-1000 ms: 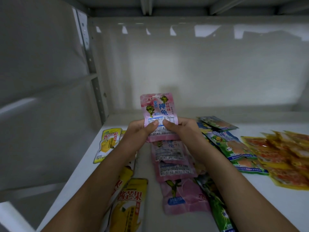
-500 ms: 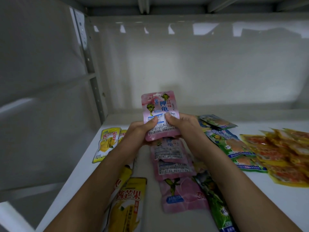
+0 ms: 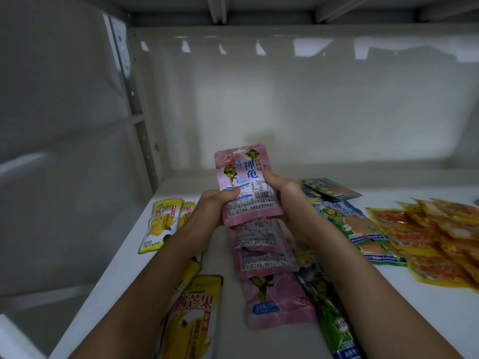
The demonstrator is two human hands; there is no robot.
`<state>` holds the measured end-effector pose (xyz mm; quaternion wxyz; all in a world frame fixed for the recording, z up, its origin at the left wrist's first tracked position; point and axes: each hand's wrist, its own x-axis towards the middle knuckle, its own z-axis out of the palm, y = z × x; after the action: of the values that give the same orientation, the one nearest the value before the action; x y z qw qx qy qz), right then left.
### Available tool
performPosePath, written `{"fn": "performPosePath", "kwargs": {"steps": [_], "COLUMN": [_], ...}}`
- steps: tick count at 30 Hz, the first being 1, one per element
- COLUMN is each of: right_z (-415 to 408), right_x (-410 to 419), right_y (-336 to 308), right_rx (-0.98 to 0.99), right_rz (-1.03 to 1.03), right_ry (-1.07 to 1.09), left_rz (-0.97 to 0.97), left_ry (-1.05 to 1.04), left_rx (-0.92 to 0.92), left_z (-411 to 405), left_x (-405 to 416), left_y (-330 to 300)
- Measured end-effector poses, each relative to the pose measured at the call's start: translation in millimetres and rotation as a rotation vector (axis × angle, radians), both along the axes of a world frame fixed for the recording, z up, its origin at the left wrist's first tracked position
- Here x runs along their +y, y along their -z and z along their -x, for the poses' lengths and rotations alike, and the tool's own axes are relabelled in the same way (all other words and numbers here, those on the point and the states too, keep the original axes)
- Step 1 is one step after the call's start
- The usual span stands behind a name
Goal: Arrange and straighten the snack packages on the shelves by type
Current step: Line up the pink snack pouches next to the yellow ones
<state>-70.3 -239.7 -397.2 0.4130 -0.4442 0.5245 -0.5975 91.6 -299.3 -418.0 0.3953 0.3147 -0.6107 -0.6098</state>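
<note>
Gripping the pink packet (image 3: 246, 182) upright, long axis vertical, left hand (image 3: 210, 207) and right hand (image 3: 287, 200) fingers curl round its sides.

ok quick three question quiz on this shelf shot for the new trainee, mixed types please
1. True or false: both hands hold the raised pink packet.
2. Which packets lie furthest right on the shelf? A) yellow mango packets B) orange packets C) green packets
3. Fill in: the row of pink packets on the shelf lies directly ____ the raised one.

Key: 1 true, the left hand and right hand pinch its sides. 2 B, the orange packets. 3 below.
</note>
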Motion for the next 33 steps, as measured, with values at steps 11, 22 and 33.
{"fn": "performPosePath", "kwargs": {"steps": [11,22,33], "right_z": [4,4,3], "right_x": [-9,2,2], "right_y": [3,6,8], "right_rx": [-0.039,0.115,-0.015], "right_rz": [-0.025,0.077,0.103], "right_ry": [0.05,-0.07,0.006], "left_rz": [0.099,0.225,0.499], "left_ry": [0.096,-0.005,-0.382], "left_rx": [-0.013,-0.067,-0.175], "left_z": [-3,-8,3], "left_x": [6,12,10], "left_y": [-1,-9,-11]}}
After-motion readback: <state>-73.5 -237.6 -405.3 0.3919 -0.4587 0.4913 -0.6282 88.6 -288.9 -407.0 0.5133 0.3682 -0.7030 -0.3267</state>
